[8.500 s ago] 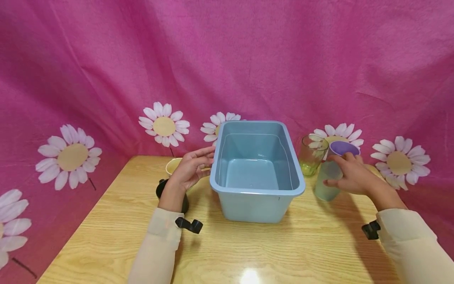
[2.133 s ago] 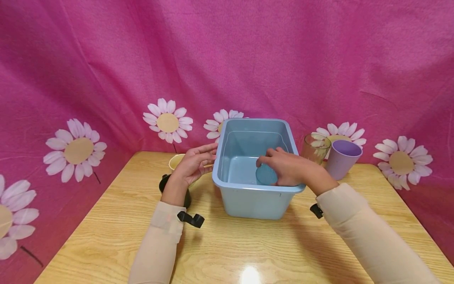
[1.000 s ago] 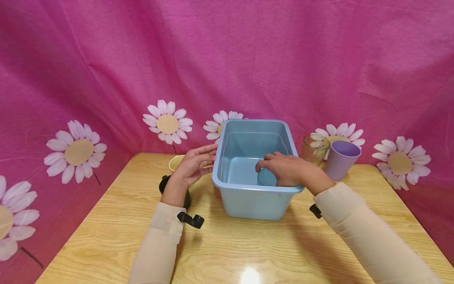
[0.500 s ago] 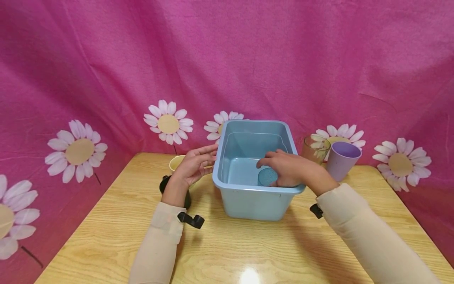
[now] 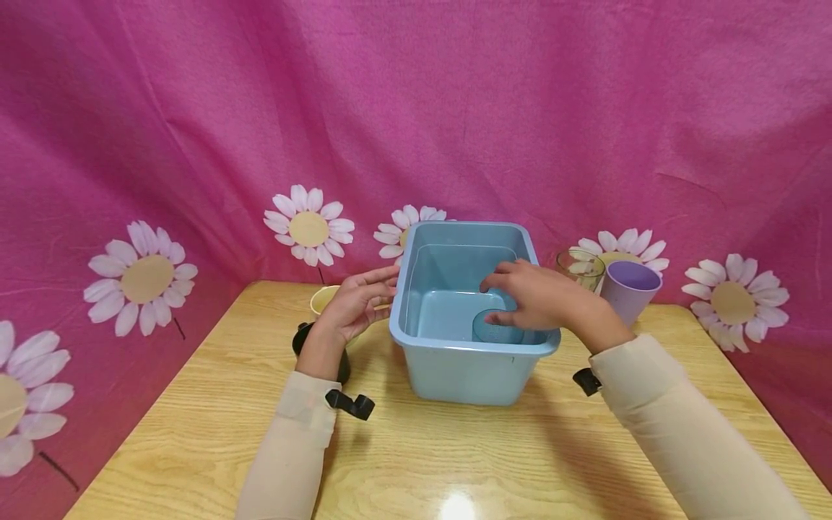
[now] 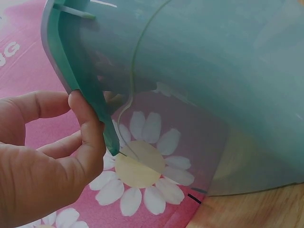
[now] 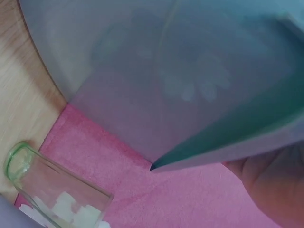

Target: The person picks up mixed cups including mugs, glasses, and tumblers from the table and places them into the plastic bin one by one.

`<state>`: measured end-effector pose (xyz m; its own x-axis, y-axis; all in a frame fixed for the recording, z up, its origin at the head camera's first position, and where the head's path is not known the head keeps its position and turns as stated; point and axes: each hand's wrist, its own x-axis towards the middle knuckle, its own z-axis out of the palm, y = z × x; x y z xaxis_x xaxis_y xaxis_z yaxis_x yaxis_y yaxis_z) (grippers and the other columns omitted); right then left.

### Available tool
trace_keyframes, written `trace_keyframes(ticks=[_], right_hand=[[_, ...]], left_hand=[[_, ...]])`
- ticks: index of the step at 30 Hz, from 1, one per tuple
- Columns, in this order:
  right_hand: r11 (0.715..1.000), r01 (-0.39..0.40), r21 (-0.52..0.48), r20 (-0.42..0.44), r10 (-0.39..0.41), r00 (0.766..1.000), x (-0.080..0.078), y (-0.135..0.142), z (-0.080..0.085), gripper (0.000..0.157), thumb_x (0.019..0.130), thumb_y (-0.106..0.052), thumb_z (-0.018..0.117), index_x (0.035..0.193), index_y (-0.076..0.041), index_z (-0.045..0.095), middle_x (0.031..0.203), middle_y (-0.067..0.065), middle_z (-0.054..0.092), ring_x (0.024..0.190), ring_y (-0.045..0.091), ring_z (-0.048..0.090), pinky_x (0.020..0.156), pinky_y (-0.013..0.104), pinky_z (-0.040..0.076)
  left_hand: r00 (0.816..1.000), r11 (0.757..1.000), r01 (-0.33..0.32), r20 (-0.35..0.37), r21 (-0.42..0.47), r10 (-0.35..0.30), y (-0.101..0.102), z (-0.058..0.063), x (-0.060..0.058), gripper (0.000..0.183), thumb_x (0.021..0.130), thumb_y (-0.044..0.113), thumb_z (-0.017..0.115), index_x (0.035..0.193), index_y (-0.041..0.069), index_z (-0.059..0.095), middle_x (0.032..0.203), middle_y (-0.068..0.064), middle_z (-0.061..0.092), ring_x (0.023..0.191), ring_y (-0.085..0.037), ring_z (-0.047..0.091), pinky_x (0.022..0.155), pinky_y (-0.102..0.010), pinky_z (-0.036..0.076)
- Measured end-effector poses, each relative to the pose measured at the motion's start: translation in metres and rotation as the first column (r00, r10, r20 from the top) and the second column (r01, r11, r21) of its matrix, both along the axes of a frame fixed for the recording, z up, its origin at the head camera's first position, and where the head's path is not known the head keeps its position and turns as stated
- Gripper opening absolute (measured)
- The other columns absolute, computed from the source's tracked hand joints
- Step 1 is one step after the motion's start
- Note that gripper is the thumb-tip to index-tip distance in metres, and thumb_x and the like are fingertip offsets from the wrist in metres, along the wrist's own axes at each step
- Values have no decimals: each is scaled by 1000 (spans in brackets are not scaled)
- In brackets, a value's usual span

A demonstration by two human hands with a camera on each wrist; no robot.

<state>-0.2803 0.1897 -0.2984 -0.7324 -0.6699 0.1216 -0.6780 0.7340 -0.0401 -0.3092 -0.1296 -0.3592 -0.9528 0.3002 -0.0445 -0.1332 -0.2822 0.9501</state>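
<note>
A light blue plastic tub (image 5: 464,377) stands on the table. My left hand (image 5: 351,307) holds its left rim; in the left wrist view the fingers (image 6: 88,128) bend against the rim edge, thumb and fingertips close around it. Inside the tub, at the near right corner, sits a translucent cup (image 5: 484,334), tinted blue by the tub, partly hidden by my right hand (image 5: 536,295). That hand hovers over the cup with thumb and fingers spread apart, gripping nothing. The right wrist view shows only part of it behind the tub's rim (image 7: 237,154).
Right of the tub stand a greenish drinking glass (image 5: 581,269) and a purple cup (image 5: 629,289). Behind my left wrist are a yellow cup (image 5: 323,296) and a black object (image 5: 301,336), both partly covered. A pink flowered cloth (image 5: 416,108) hangs along the table's back.
The frosted cup, earlier on the table at the right, is now in the tub. My right hand has just released it and risen slightly, fingers spreading. The left hand stays at the rim.
</note>
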Motion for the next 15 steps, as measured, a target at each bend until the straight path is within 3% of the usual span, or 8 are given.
trace_keyframes(ticks=[11, 15], right_hand=[[996, 14, -83, -13, -15, 1000, 0, 16, 12, 43, 90, -35, 77, 124, -9, 70, 113, 7, 64, 101, 28, 62, 90, 48, 52], [994, 49, -100, 7, -48, 999, 2, 23, 19, 43, 91, -33, 77, 126, -9, 69, 118, 11, 65, 108, 32, 61, 94, 53, 51]], left_hand=[[1000, 1000, 0, 3, 8, 0, 0, 0, -1, 47, 98, -3, 59, 145, 1, 56, 133, -16, 65, 95, -19, 71, 83, -34, 60], [1000, 1000, 5, -3, 9, -4, 0, 0, 0, 48, 98, -3, 58, 146, 1, 54, 137, -18, 63, 94, -18, 71, 83, -34, 60]])
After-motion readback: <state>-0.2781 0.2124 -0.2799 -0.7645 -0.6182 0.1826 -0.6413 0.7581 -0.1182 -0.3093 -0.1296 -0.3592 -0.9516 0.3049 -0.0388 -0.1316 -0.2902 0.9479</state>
